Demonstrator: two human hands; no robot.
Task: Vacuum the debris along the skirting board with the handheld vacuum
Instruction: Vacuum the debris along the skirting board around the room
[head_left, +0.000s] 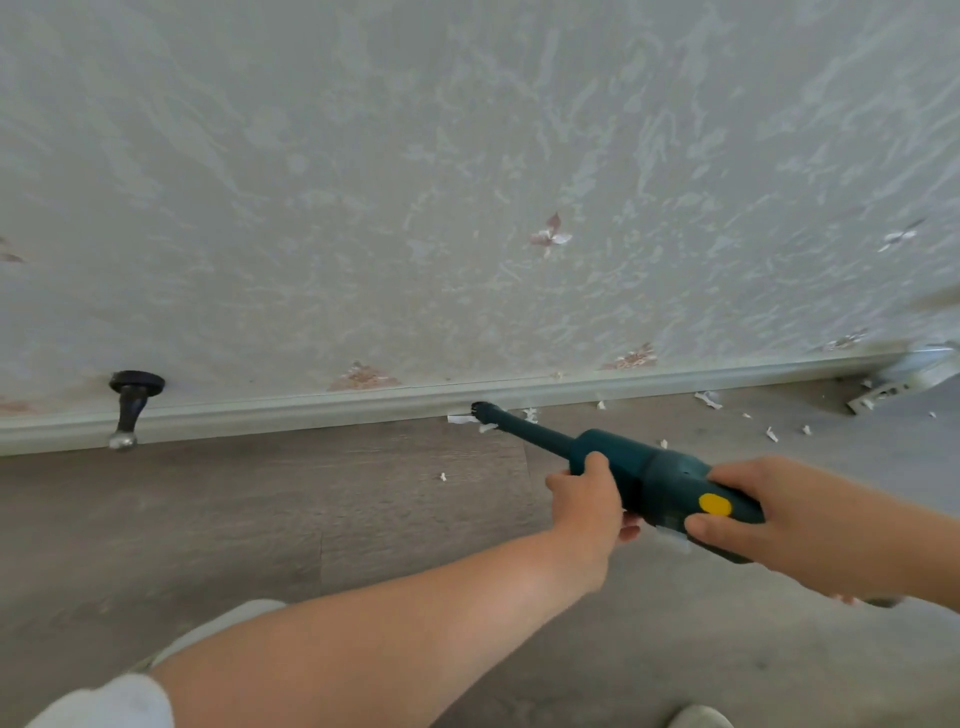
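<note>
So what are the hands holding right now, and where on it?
Both hold the handheld vacuum. The left hand grips the front of its body, just behind the narrow nozzle; the right hand grips the rear handle end, by the yellow button.

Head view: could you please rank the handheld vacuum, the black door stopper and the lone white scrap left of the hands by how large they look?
1. handheld vacuum
2. door stopper
3. white scrap, clearly smallest
</note>
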